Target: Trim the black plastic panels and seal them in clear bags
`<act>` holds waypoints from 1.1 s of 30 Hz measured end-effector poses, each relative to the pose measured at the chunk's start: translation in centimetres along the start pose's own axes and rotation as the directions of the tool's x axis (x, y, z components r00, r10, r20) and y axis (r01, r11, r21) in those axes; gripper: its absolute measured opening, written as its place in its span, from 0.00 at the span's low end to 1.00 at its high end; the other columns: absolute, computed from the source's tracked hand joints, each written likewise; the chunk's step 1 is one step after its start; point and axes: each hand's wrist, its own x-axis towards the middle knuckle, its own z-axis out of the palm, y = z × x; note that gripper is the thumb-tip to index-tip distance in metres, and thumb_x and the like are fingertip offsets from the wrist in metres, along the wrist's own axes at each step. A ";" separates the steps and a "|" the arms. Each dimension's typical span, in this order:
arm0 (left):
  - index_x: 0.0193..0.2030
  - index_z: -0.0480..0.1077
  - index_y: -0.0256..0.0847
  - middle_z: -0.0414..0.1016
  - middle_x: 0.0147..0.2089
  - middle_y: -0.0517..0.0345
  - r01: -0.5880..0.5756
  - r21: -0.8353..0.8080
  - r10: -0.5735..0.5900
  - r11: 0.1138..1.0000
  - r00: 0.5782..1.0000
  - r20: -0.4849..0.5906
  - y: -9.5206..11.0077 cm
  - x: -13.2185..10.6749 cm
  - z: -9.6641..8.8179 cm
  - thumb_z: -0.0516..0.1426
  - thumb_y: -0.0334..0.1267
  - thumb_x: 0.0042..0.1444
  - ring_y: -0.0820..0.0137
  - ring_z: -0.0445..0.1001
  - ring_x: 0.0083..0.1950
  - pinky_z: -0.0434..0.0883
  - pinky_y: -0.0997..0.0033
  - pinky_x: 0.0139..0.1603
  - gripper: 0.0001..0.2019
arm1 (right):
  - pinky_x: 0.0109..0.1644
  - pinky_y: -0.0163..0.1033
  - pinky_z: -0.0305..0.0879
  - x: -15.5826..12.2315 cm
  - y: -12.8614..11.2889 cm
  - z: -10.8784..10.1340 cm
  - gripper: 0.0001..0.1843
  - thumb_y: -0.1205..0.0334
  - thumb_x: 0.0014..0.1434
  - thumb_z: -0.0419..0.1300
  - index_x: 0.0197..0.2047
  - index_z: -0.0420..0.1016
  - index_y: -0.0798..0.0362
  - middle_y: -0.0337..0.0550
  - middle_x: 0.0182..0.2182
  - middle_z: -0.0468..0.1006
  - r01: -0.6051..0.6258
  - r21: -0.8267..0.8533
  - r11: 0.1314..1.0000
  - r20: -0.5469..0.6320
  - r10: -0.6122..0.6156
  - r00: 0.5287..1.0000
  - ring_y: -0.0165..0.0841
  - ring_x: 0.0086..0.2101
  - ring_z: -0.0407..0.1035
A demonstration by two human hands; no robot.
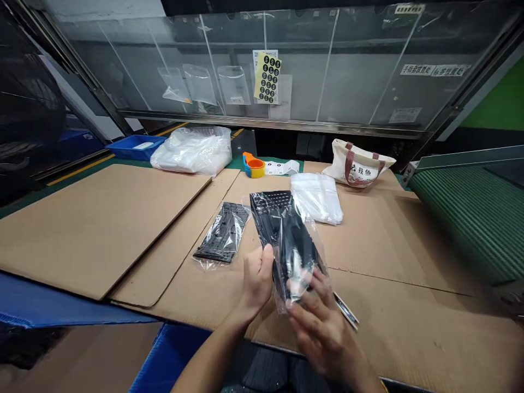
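My left hand [257, 273] is closed on the left edge of a clear plastic bag of flat black slotted parts [282, 224], with the thumb on top. The bag is held tilted above the cardboard. Slightly blurred, my right hand [321, 319] grips the bag's near right end with bent fingers; part of its grip is hidden. Left of my hands, a second clear bag of black parts [223, 232] lies flat. A thin metallic tool [347, 312] lies partly hidden beside my right hand. Behind the held bag is a stack of empty clear bags [317, 197].
Cardboard sheets [102, 218] cover the table. Along the back are a blue tray [135, 147], a large plastic bundle [192, 150], a tape dispenser [254, 165], a label strip [282, 167] and a cloth pouch [358, 164]. A green conveyor belt [470, 207] borders the right.
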 end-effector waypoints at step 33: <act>0.24 0.60 0.42 0.58 0.17 0.66 0.245 0.259 -0.292 0.934 0.942 0.163 -7.9 7.9 -4.1 0.50 0.48 0.62 0.73 0.60 0.18 0.59 0.74 0.23 0.18 | 0.34 0.31 0.70 -2.8 0.6 1.5 0.10 0.75 0.60 0.53 0.37 0.68 0.50 0.40 0.30 0.72 -0.273 0.048 0.961 -0.146 0.277 0.950 0.29 0.30 0.72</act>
